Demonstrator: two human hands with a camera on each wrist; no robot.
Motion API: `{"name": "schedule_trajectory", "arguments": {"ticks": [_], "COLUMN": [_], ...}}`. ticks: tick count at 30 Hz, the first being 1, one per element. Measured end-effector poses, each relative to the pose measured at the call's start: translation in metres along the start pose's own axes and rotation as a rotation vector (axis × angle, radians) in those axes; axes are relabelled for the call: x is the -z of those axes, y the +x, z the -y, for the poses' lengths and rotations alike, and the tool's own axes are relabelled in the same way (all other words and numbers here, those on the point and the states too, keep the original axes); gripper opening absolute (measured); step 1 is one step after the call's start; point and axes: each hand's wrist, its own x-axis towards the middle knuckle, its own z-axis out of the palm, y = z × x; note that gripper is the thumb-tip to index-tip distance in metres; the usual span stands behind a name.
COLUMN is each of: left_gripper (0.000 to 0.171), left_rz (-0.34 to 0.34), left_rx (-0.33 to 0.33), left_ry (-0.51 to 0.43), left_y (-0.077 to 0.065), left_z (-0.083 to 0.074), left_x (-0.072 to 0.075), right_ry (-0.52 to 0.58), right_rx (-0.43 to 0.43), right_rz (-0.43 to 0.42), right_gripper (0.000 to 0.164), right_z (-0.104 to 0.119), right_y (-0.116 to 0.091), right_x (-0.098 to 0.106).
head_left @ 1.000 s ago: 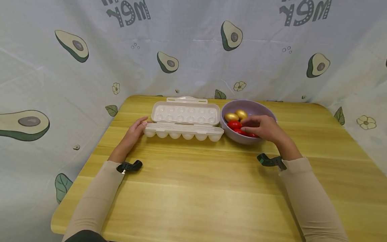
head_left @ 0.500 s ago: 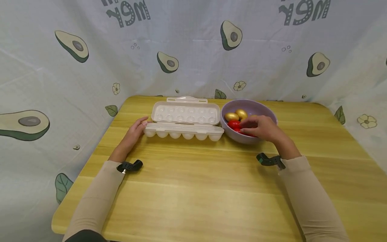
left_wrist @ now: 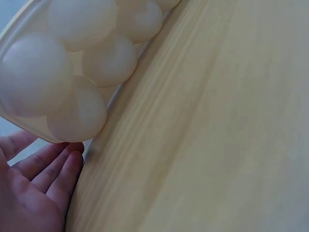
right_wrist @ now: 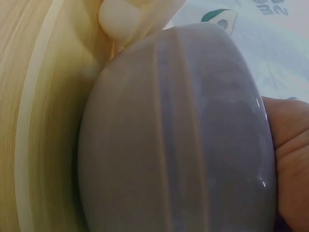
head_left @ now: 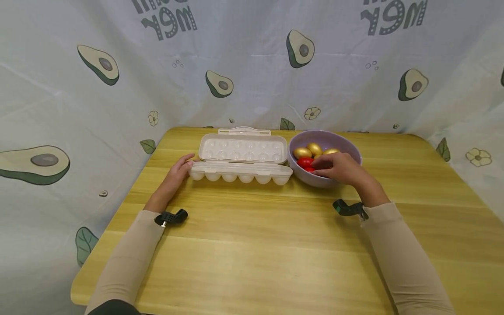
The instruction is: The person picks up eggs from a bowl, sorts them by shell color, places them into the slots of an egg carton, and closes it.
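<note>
Right hand over red eggs in the lilac bowl, clamped or not, can't tell! Left hand, fingers loose, touches the egg carton alongside: brace it, pinch softly, lift clear.

from the right wrist, the right hand is partly hidden by the bowl. the container is cropped.

There's a pale, creased cloth hanging behind the worktop and round both its sides, printed with halved avocados, cream flowers, green leaves and, higher up, grey lettering. The worktop is yellowish wood, streaky-grained, with rounded corners.
</note>
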Motion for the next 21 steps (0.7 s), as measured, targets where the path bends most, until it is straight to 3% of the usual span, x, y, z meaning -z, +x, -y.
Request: {"name": "schedule_trajectory", "arguments": {"ticks": [7,12,21], "left_gripper": [0.05,0.05,0.055], "left_rz": [0.07,0.127,0.175], "left_rx": [0.008,0.003,0.009], "left_ry": [0.04,0.026,0.069], "left_y": [-0.013,-0.021,-0.013], "left_z": [-0.012,-0.008,0.014], "left_x": [-0.001,0.0,0.012], "right_ry": [0.007,0.037,0.1], "right_rx": [0.018,0.02,-0.014], "right_rz": [0.062,0.12,0.164], "right_gripper": [0.025,0.022,0.021], "right_z": [0.001,0.001,0.002], "right_y": [0.002,0.004,0.009], "right_x": [0.0,-0.002,0.003]}}
